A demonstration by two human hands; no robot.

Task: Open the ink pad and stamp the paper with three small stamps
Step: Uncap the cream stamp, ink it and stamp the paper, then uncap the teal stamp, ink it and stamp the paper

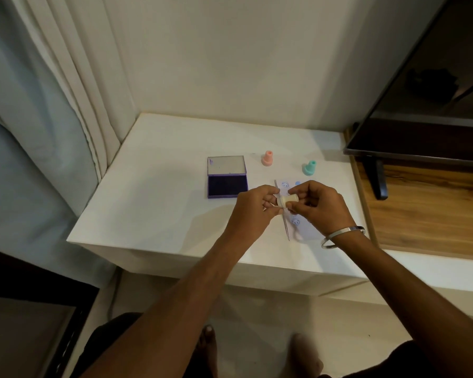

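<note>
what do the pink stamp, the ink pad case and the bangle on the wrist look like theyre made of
Pink stamp: likely matte plastic or rubber, with a soft even colour and no glare. Ink pad case: clear purple-tinted hard plastic, since the table shows through the raised lid. Bangle: polished metal, probably steel or silver, thin with bright highlights.

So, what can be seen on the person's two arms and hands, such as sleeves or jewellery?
Both forearms are bare, with no sleeves in view. The right wrist carries a plain silver metal bangle, thin and round. The left hand and right hand wear no gloves; no rings are visible on the fingers, and the left wrist is bare.
</note>
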